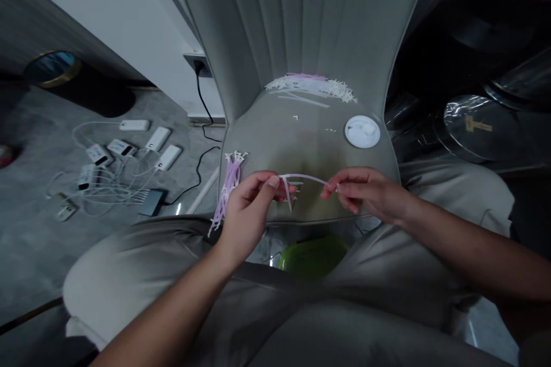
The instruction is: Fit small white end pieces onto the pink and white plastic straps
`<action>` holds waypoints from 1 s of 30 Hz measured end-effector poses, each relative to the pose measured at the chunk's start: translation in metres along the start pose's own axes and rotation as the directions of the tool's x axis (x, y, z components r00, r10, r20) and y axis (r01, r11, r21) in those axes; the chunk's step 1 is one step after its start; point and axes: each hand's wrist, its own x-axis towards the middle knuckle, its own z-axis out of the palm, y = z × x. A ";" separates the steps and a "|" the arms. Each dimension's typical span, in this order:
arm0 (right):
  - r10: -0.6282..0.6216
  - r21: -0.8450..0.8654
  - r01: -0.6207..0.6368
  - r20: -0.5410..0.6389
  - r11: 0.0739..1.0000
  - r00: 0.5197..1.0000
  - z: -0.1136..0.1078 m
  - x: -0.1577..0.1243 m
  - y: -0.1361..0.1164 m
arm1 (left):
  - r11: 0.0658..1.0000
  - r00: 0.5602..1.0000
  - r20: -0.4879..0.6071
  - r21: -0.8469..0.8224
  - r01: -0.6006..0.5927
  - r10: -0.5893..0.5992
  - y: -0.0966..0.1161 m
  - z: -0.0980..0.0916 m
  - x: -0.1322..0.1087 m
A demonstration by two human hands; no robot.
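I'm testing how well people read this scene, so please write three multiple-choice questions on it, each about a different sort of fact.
1. What colour is the bowl below the seat's front edge?
A. Blue
B. Red
C. Green

2. Where is the round white disc?
A. Inside the bowl
B. On the grey chair seat
C. Under the bowl

3. What state is the thin purple strip in?
A. Arched between the left hand and right hand
B. Lying in the bowl
C. Wrapped around the disc

Answers:
1. C: its green rim shows below the seat.
2. B: it lies on the seat's right side.
3. A: both hands pinch it, and it curves upward.
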 end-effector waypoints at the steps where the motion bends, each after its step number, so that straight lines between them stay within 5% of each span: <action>1: 0.000 -0.012 0.000 -0.001 1.000 1.000 0.000 0.000 -0.001 | 1.000 1.000 -0.005 0.012 -0.014 0.014 0.000 0.000 0.000; 13: -0.007 -0.110 0.007 0.007 0.994 1.000 0.001 0.000 -0.012 | 0.996 0.981 0.192 0.080 -0.028 0.012 -0.003 -0.003 -0.002; 23: -0.079 -0.188 0.079 0.004 0.979 0.997 0.006 0.005 -0.013 | 0.917 0.921 0.388 0.352 -0.189 0.040 0.003 -0.001 0.001; 26: -0.094 -0.216 0.093 0.008 0.972 0.996 0.007 0.005 -0.012 | 0.805 0.866 0.490 0.474 -0.358 0.098 0.006 0.000 0.002; 30: -0.114 -0.261 0.112 0.006 0.959 0.993 0.006 0.005 -0.010 | 0.543 0.786 0.606 0.621 -0.564 0.123 0.007 0.000 0.005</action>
